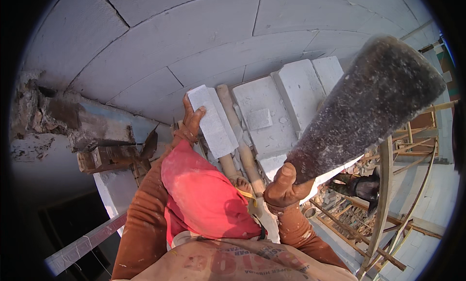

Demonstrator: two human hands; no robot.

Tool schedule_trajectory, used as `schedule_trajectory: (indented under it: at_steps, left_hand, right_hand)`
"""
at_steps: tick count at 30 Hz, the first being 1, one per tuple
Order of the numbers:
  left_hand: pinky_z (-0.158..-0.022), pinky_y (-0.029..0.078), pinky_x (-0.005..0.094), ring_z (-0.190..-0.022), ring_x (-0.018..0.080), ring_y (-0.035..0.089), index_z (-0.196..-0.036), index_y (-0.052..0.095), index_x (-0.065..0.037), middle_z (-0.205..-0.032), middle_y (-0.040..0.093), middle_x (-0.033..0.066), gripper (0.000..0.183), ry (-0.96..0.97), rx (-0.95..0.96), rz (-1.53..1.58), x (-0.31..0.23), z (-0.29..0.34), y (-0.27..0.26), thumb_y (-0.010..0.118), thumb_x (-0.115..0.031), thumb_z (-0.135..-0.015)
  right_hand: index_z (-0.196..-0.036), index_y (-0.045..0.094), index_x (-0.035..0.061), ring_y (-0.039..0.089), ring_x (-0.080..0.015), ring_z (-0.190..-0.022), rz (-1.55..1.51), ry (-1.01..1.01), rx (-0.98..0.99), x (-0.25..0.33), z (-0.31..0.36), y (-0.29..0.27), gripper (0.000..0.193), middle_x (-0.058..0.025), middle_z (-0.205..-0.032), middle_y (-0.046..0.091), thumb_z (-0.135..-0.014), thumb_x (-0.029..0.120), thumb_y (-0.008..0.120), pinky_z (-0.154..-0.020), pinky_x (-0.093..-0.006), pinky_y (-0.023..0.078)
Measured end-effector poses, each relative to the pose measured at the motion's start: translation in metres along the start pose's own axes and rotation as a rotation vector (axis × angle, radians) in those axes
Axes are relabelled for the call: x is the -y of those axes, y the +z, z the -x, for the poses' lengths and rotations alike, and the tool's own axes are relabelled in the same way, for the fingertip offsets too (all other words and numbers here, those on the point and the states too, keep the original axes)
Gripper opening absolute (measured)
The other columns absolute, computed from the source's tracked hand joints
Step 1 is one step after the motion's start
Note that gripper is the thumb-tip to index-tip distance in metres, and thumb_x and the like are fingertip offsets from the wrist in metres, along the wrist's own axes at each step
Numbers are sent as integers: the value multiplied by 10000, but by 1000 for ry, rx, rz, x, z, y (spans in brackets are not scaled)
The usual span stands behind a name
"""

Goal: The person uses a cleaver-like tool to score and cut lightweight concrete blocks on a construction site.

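Note:
My left hand (191,117) grips the edge of a narrow white lightweight concrete block (213,125), which is tilted over round poles in front of me. My right hand (286,186) is closed around the narrow end of a broad-bladed dark chopping tool (371,94). Its blade widens toward the far end, is speckled with pale dust and is raised to the right. Whether a separate handle sits inside my fist is hidden. Beneath the blade lie larger white blocks (298,94), with a small offcut (258,119) on one of them.
A white block wall (213,35) curves across the far side. Round poles (246,157) run beneath me, beside a bare foot (242,185). Broken masonry (63,113) and timber (107,157) stand at left. Lower right, another person (365,187) is among rubble and wooden scaffolding (383,198).

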State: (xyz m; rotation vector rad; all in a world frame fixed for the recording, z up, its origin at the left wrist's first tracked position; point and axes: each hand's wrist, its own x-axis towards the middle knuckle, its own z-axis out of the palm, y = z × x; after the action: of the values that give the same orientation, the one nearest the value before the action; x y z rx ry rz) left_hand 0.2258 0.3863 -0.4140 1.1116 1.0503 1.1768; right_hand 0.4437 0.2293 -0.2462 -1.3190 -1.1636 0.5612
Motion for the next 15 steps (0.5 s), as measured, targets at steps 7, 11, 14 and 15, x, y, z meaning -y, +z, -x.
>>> schedule_trajectory:
  at_steps: [7,11,14,15]
  left_hand:
    - [-921,422,369,-1083,236,484,-1404,115,-100,-1223,439,140,701,-159,26,7,-24,5,13,474,-230,-816]
    - [-876,450,353,-1016,224,516,-1387,123,-98,-1188,461,132,671,-180,-25,-20,-7,2,-1,470,-210,-823]
    - [-869,451,339,-1005,220,518,-1381,131,-106,-1185,459,127,666,-98,-21,31,-16,7,3,474,-211,-820]
    - [-869,451,339,-1005,220,518,-1381,131,-106,-1185,459,127,666,-104,-17,37,-20,6,8,474,-211,-820]
  right_hand:
    - [-1029,515,4,566,-378,-564,731,106,462,-80,68,15,287,-209,-714,538,-818,188,576,-521,-420,464]
    - [-1019,558,-7,563,-382,-545,553,146,390,-43,32,5,263,-191,-649,568,-841,186,577,-527,-442,457]
    - [-990,579,-33,566,-227,-538,29,80,54,1,-5,-1,258,-129,-744,608,-884,200,554,-540,-382,468]
    - [-783,484,42,464,-170,-517,-106,112,-111,-25,14,-13,323,-52,-632,494,-910,339,479,-563,-314,425]
